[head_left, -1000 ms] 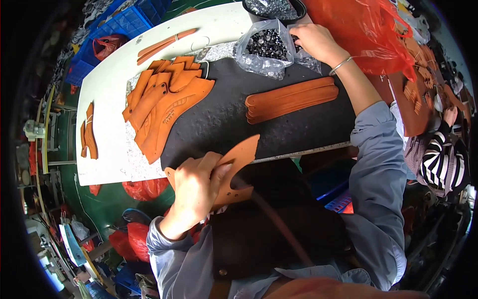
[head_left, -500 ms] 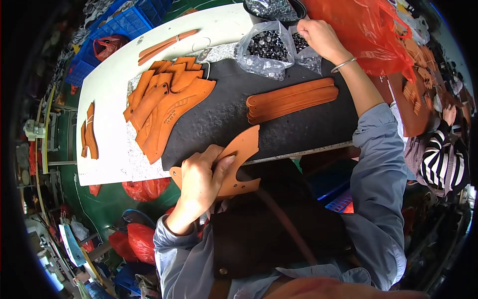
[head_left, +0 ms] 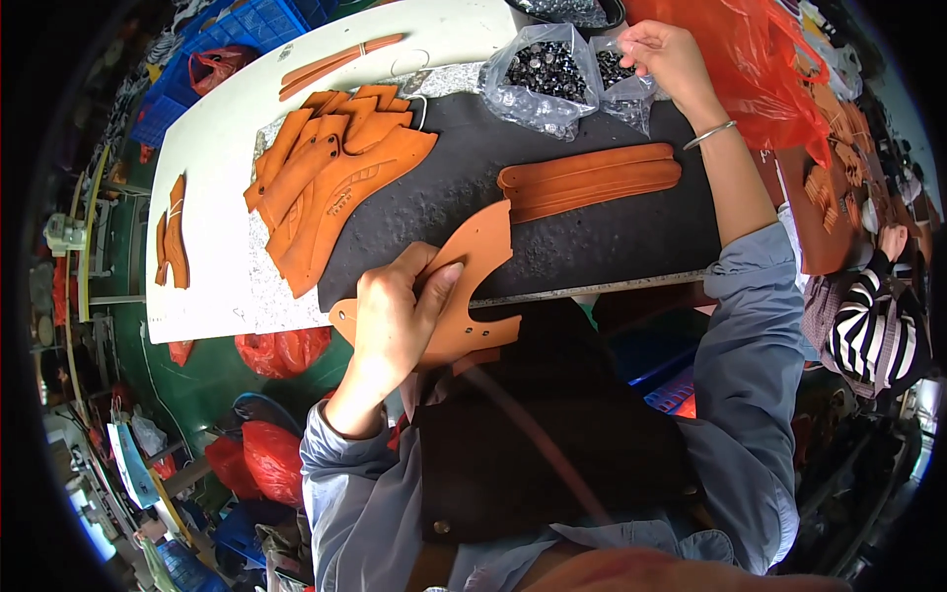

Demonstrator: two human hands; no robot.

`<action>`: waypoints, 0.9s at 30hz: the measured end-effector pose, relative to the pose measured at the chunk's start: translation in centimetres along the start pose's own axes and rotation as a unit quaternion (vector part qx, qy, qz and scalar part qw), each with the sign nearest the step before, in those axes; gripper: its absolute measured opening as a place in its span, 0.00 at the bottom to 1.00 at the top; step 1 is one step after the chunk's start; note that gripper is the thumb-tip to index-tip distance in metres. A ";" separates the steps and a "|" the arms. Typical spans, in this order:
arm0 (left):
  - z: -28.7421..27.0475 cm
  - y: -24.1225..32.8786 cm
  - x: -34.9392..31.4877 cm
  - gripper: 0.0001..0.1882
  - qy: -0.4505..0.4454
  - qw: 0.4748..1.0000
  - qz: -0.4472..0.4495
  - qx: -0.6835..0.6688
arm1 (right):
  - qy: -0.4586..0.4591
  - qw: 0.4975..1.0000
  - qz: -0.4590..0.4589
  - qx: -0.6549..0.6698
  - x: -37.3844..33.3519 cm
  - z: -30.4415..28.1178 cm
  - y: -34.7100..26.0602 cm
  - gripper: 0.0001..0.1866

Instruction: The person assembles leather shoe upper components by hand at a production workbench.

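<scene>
My left hand (head_left: 393, 308) grips a cut tan leather piece (head_left: 481, 237), thumb on top, over the table's front edge. The piece has a curved notch and a few small holes or dark fittings. My right hand (head_left: 673, 67) is raised over a small clear bag (head_left: 631, 111) of small dark parts, with thumb and fingers pinched together. Whatever is between those fingertips is too small to make out. Beside it sits a larger clear bag (head_left: 546, 84) full of shiny dark stud-like parts. Stacked leather strips (head_left: 592, 183) lie on the black mat (head_left: 449, 187).
A fanned pile of shaped leather pieces (head_left: 330, 183) covers the mat's left end. Tied strip bundles (head_left: 340, 64) rest on the white table (head_left: 212, 227). A black tub (head_left: 572, 12) stands behind the bags, and a red plastic bag (head_left: 735, 89) at right. A striped-sleeved co-worker (head_left: 868, 316) sits far right.
My right hand has turned slightly, its pinched fingers now showing more over the small bag. My left hand keeps its hold on the leather piece, which is tilted a little. The whole view has shifted slightly.
</scene>
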State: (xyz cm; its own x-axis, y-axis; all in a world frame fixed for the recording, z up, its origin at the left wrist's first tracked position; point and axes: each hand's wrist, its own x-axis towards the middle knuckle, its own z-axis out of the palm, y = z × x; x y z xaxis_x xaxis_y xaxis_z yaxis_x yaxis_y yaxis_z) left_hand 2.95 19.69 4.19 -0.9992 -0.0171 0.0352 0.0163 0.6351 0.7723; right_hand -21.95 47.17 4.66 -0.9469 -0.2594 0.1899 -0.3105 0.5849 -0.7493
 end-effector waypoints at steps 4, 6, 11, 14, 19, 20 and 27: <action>0.0 -0.5 0.2 0.08 0.009 1.000 -0.005 -0.023 | -0.006 0.993 -0.025 0.114 -0.9 0.4 -0.7 0.08; -0.2 -0.5 0.0 0.08 0.019 0.999 -0.007 -0.029 | -0.034 0.987 -0.028 0.154 -2.7 1.3 -3.1 0.08; -0.8 0.1 -0.5 0.07 0.014 0.998 -0.002 -0.057 | -0.190 0.945 -0.050 0.263 -11.6 5.2 -11.1 0.02; -0.8 0.7 -0.7 0.06 0.001 0.995 0.010 -0.097 | -0.100 0.933 -0.325 0.122 -12.7 7.4 -11.9 0.04; -1.0 0.8 -1.4 0.05 -0.002 0.993 0.065 -0.095 | -0.149 0.930 -0.321 0.103 -13.3 8.2 -12.0 0.06; -0.9 0.6 -1.5 0.06 0.009 0.994 0.079 -0.078 | -0.143 0.937 -0.306 0.088 -13.7 8.4 -12.2 0.06; -0.8 0.8 -2.3 0.09 0.085 0.991 0.081 -0.068 | -0.059 0.929 -0.356 0.077 -14.5 7.8 -13.0 0.12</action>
State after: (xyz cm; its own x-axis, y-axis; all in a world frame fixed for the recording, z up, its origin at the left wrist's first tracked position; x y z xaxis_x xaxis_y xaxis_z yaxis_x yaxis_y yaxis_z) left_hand 5.34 19.61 5.29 -0.9629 -0.0614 0.2627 0.1915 0.5305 0.8258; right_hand -3.57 37.34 6.70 -0.4866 -0.6271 0.6083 -0.8311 0.1176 -0.5435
